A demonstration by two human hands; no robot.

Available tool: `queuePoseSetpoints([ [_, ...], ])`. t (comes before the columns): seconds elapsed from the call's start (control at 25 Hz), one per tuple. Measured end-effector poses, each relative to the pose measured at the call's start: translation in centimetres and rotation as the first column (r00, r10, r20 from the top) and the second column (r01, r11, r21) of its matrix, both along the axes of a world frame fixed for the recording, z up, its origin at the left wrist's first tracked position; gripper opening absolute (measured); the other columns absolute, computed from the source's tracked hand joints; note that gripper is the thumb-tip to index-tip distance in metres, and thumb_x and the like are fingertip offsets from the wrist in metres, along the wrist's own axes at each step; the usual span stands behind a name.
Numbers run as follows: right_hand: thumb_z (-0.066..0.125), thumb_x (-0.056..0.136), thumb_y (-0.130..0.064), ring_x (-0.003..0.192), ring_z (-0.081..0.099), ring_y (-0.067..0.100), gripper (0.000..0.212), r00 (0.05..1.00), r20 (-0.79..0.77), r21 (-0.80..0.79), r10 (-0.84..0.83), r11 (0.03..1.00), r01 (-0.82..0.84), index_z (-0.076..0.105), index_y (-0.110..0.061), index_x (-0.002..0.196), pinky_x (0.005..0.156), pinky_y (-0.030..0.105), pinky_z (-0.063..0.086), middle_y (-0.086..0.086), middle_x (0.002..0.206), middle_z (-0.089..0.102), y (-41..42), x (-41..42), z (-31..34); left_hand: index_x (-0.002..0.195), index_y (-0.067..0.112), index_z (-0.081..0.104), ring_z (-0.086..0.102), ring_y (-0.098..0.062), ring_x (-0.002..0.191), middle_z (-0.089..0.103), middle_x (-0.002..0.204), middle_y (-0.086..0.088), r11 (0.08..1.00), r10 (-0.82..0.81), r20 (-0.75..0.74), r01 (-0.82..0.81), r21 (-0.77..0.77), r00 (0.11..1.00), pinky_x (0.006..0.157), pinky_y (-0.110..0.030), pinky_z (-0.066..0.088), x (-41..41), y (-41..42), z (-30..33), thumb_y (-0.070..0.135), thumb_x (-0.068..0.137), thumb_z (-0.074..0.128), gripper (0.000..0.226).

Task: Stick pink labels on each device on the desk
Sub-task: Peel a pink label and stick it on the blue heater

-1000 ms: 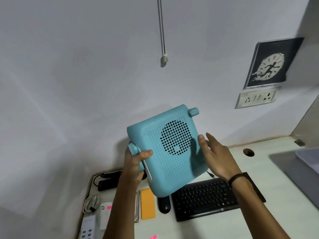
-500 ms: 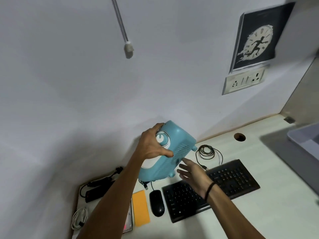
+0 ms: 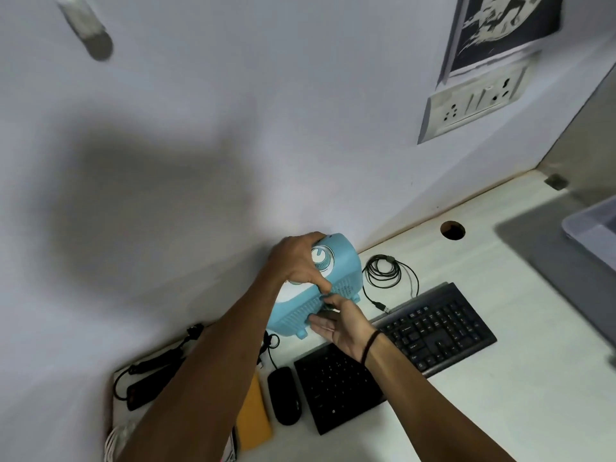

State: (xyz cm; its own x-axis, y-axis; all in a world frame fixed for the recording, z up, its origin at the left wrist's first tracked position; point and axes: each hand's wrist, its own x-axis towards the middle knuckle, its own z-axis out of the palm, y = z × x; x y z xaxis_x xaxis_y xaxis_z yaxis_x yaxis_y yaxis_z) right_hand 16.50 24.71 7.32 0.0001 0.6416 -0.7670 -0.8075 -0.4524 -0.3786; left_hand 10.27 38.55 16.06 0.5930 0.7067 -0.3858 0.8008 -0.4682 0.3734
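Note:
A light-blue device with a white dial and a perforated side stands near the wall at the back of the white desk. My left hand grips its top. My right hand rests flat against its lower perforated side, fingers apart. A black keyboard lies just to the right, a black mouse in front. No pink label shows in this blurred view.
A coiled black cable lies behind the keyboard. An orange flat object sits beside the mouse, a black power strip and white cord at far left. A grey tray sits right, a cable hole and wall socket behind.
The blue device came down from mid-air to the desk by the wall. My left hand shifted to its top, and my right hand went to its lower side.

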Motion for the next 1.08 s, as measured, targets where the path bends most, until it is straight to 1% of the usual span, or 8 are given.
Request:
queuePoseSetpoints([
  [0.12,0.047,0.095,-0.017,0.076,0.054,0.023,0.012,1.0,-0.002,-0.036,-0.006,0.999,0.006,0.057,-0.011,0.098,0.086,0.034,0.057,0.042,0.115,0.057,0.6,-0.2,-0.7,0.131,0.047,0.047,0.067,-0.019,0.098,0.071,0.107,0.014,0.999,-0.032,-0.053,0.033,0.009,0.998,0.084,-0.037,0.06,0.6,0.0,-1.1,0.057,0.024,0.082,0.113],
  [0.28,0.047,0.095,-0.01,0.102,0.06,0.031,0.013,0.999,0.004,-0.035,-0.032,0.999,0.033,0.057,-0.008,0.103,0.107,0.042,0.047,0.021,0.107,0.061,1.0,-0.4,-1.0,0.133,0.044,0.048,0.066,-0.02,0.1,0.07,0.111,0.012,0.997,-0.073,-0.101,0.076,0.022,0.992,0.084,-0.037,0.06,1.1,0.3,-1.5,0.059,0.027,0.081,0.113],
  [0.56,0.043,0.1,-0.015,0.101,0.064,0.027,0.017,0.989,0.131,0.007,0.069,0.998,-0.07,0.06,-0.013,0.102,0.098,0.037,0.05,0.013,0.11,0.064,-0.2,-1.1,-0.4,0.148,0.036,0.039,0.056,-0.024,0.128,0.057,0.142,0.004,0.991,-0.089,-0.096,0.098,0.095,0.991,0.104,-0.039,0.048,-1.2,-0.7,-0.6,0.061,0.05,0.09,0.113],
  [0.68,0.046,0.1,-0.017,0.087,0.067,0.02,0.018,0.971,0.212,0.023,0.113,0.992,-0.12,0.062,-0.012,0.107,0.08,0.027,0.053,0.008,0.104,0.066,-1.4,-1.4,0.7,0.144,0.037,0.043,0.055,-0.022,0.127,0.059,0.14,0.003,0.992,0.012,0.037,-0.016,0.125,0.999,0.105,-0.036,0.045,-4.3,-2.4,-0.2,0.06,0.058,0.088,0.099],
  [0.8,0.049,0.1,-0.02,0.065,0.068,0.012,0.019,0.948,0.287,0.045,0.142,0.986,-0.161,0.064,-0.012,0.106,0.066,0.024,0.047,0.002,0.086,0.07,-3.1,-2.2,2.5,0.135,0.031,0.056,0.061,-0.02,0.117,0.066,0.127,0.0,0.958,0.216,0.32,-0.263,0.11,0.922,0.1,-0.033,0.048,-8.5,-5.5,0.0,0.048,0.064,0.087,0.079],
  [0.88,0.047,0.1,-0.023,0.067,0.065,0.015,0.02,0.934,0.319,0.058,0.159,0.981,-0.187,0.066,-0.015,0.1,0.068,0.025,0.047,-0.002,0.076,0.074,-3.9,-3.1,3.1,0.128,0.027,0.061,0.062,-0.015,0.111,0.067,0.121,-0.001,0.908,0.326,0.444,-0.408,0.098,0.834,0.097,-0.029,0.048,-11.2,-8.0,-0.3,0.039,0.07,0.085,0.064],
  [0.96,0.047,0.099,-0.025,0.073,0.062,0.018,0.022,0.918,0.346,0.059,0.191,0.973,-0.225,0.066,-0.016,0.105,0.068,0.025,0.048,0.0,0.084,0.073,-5.0,-4.9,3.3,0.123,0.025,0.065,0.061,-0.009,0.105,0.068,0.118,0.001,0.871,0.394,0.507,-0.487,0.06,0.767,0.091,-0.023,0.047,-14.2,-11.3,-1.0,0.032,0.074,0.085,0.053],
  [1.08,0.048,0.098,-0.027,0.075,0.061,0.018,0.02,0.868,0.387,0.002,0.31,0.942,-0.337,0.064,-0.017,0.106,0.066,0.024,0.05,0.004,0.096,0.069,-7.1,-8.4,2.4,0.113,0.027,0.07,0.065,-0.005,0.104,0.071,0.113,0.008,0.828,0.52,0.509,-0.55,-0.107,0.685,0.089,-0.027,0.055,-18.1,-16.4,-3.1,0.031,0.079,0.083,0.038],
])
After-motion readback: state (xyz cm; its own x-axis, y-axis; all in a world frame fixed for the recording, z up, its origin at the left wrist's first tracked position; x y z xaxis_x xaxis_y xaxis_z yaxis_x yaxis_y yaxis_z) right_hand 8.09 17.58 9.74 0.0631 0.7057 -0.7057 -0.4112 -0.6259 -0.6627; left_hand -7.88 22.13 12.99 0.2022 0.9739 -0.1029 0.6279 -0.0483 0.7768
